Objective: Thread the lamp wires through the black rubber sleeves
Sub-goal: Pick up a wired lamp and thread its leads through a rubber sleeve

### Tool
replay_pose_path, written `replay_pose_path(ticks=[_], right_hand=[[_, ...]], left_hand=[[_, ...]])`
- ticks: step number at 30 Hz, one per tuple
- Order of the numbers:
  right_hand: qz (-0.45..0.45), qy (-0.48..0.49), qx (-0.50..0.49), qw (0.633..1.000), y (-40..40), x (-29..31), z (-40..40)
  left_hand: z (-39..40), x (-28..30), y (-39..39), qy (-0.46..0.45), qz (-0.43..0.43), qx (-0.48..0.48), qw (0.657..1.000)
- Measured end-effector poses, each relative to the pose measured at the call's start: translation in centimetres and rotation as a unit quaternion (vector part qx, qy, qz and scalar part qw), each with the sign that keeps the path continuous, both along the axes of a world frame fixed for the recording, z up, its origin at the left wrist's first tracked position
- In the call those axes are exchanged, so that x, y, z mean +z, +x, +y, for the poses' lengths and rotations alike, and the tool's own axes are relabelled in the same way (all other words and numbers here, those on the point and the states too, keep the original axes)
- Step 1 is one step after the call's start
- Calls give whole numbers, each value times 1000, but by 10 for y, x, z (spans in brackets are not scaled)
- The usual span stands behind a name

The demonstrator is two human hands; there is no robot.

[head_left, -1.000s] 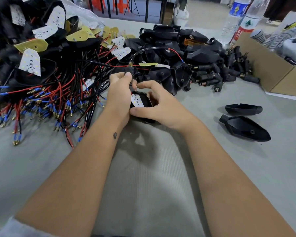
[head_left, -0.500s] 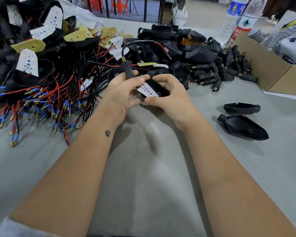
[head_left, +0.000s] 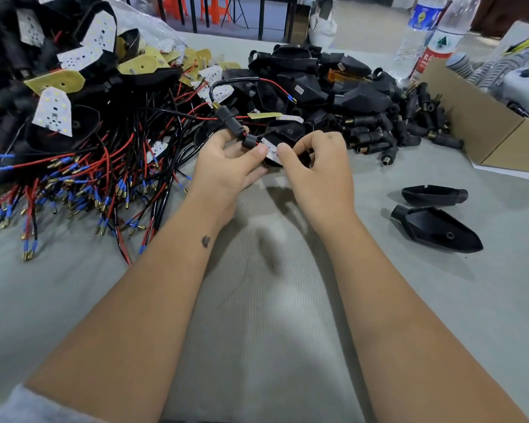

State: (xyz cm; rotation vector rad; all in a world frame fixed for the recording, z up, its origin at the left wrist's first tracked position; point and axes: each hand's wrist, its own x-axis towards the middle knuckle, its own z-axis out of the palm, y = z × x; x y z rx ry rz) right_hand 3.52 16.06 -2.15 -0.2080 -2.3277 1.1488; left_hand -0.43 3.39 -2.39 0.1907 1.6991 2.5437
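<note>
Arms: both forearms bare from elbow to wrist.
Left hand (head_left: 226,166): bare, with no ring or glove; nails short and unpainted.
Right hand (head_left: 318,166): bare, with a small dark spot on its back at 12 o'clock, near the knuckles.
Tattoo (head_left: 206,241): a small dark mark on the inner left forearm, just below the wrist; its shape is too small to make out.
Sleeve (head_left: 28,404): pale grey-blue soft fabric, pushed up to the left elbow, at 7 o'clock in the view.
</note>
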Motion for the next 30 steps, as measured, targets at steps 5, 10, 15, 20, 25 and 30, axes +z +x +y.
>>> replay_pose_path(ticks=[5,10,15,20,25,30], right_hand=[[-35,65,-49,996,-3,-2,3],[-30,-60,-4,998,-6,1,0],[-29,-184,15,982,-5,5,1],[-36,-193,12,980,-7,3,-1],[-41,-191,22,980,-7,3,1],[-32,-174,25,984,-5,2,1]], left_hand=[[1,1,2,12,20,4,1000],[1,1,2,11,18,6,1000],[1,-1,1,2,7,11,1000],[2,0,0,-7,-5,10,1000],[3,1,-2,-16,-22,12,1000],[5,-1,-2,-28,-10,35,999]])
